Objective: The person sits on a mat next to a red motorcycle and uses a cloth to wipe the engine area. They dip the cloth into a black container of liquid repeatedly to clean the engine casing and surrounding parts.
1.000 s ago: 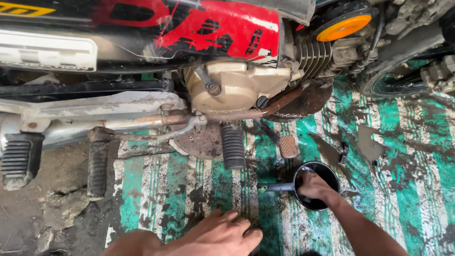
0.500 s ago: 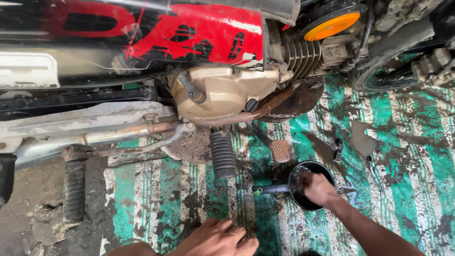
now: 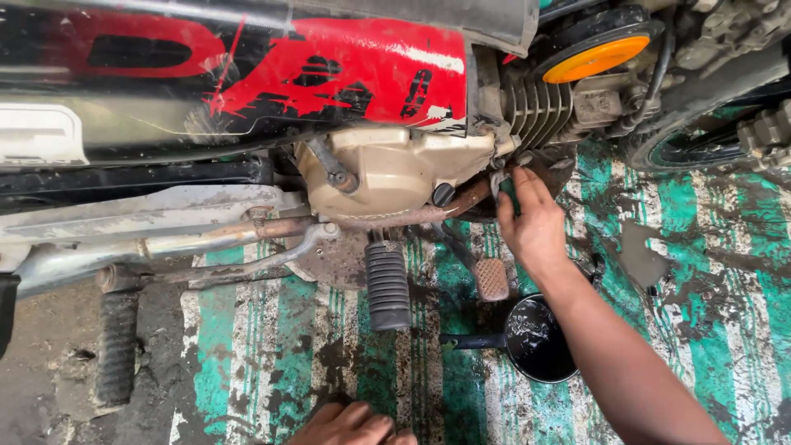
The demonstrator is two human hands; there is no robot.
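Observation:
A motorcycle with a red and black tank (image 3: 354, 74) stands over a green and white striped mat (image 3: 725, 280). My right hand (image 3: 531, 218) is raised to the right end of the beige engine cover (image 3: 395, 169), fingers curled against the engine by the cooling fins (image 3: 535, 107); whether it holds something small there I cannot tell. My left hand (image 3: 354, 424) rests flat on the mat at the bottom edge, holding nothing. A small black pan (image 3: 535, 338) of dark oil with a side handle sits on the mat below my right forearm.
A ribbed black footpeg (image 3: 387, 284) and a brake pedal (image 3: 492, 278) hang below the engine. A second footpeg (image 3: 117, 346) lies over dirty concrete at the left. An orange reflector (image 3: 597, 58) and the front tyre (image 3: 709, 140) are at the upper right.
My right hand has lifted off the oil pan and gone up to the engine's right end. The view has shifted, and my left hand has slid lower in the frame.

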